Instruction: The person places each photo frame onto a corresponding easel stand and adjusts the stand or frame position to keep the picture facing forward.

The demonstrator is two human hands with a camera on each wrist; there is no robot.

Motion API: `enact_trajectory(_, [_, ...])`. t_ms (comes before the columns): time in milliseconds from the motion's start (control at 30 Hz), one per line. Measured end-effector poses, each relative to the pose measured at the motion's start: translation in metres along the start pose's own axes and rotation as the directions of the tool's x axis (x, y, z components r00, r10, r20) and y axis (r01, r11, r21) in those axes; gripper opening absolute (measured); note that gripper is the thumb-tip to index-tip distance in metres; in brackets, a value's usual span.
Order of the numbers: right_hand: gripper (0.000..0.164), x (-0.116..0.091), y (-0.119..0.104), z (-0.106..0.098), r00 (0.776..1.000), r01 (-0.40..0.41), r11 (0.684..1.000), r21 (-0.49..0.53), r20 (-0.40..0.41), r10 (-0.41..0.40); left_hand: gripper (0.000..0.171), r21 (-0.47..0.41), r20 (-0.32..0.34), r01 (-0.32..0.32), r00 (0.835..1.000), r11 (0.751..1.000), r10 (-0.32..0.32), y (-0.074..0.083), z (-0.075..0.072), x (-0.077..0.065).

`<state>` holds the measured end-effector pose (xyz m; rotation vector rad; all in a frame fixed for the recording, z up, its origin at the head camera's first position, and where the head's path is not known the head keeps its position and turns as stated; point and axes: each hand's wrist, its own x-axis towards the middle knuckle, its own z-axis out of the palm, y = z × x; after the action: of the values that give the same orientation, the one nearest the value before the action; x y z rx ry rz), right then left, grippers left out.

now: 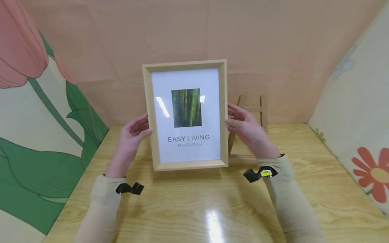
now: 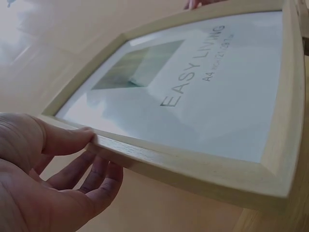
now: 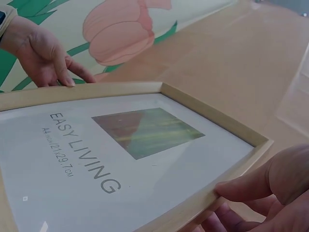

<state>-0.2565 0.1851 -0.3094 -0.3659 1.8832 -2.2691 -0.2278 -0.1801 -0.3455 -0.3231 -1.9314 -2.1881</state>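
Both hands hold a light wooden picture frame (image 1: pixel 189 165) upright by its two sides, its front facing the head camera. Behind its glass is a white sheet with a green bamboo picture (image 1: pixel 186 108) and the words EASY LIVING. My left hand (image 1: pixel 132 138) pinches the left side, thumb on the front edge and fingers curled behind, as the left wrist view shows. On the opposite side my right hand (image 1: pixel 249 130) grips the edge, its thumb (image 3: pixel 244 188) on the front rim and the other fingers behind. A small wooden easel (image 1: pixel 263 114) stands behind the frame, partly hidden by it and by my right hand.
The wood-grain table (image 1: pixel 182 209) spreads below the hands. A pink cloth backdrop (image 1: pixel 127 40) hangs behind it. Painted panels stand at the sides, with a tulip (image 1: pixel 21 44) on the left and a red flower (image 1: pixel 372 173) on the right.
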Motion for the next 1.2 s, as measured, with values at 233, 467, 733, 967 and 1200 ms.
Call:
enact_trajectory(233, [0.059, -0.01, -0.006, -0.019, 0.997, 0.082, 0.997, -0.002, 0.009, -0.082, 0.047, -0.062, 0.048, -0.064, 0.997, 0.996, 0.067, -0.002, 0.02, 0.009])
enact_trajectory(467, [0.054, -0.016, -0.009, -0.034, 0.992, 0.121, 0.991, 0.056, -0.027, -0.12, 0.046, -0.091, 0.054, -0.14, 0.988, 0.986, 0.145, -0.012, 0.037, 0.018])
enact_trajectory(733, [0.049, -0.023, -0.011, -0.054, 0.99, 0.135, 0.985, 0.11, -0.057, -0.129, 0.046, -0.132, 0.078, -0.148, 0.984, 0.98, 0.159, -0.019, 0.058, 0.023])
enact_trajectory(967, [0.059, -0.03, -0.013, -0.071, 0.987, 0.102, 0.988, 0.118, -0.133, -0.086, 0.046, -0.157, 0.086, -0.143, 0.984, 0.977, 0.158, -0.026, 0.078, 0.029])
enact_trajectory(1200, [0.049, -0.036, -0.012, -0.087, 0.981, 0.143, 0.974, 0.173, -0.153, -0.117, 0.046, -0.13, 0.071, -0.171, 0.981, 0.977, 0.181, -0.032, 0.098, 0.032])
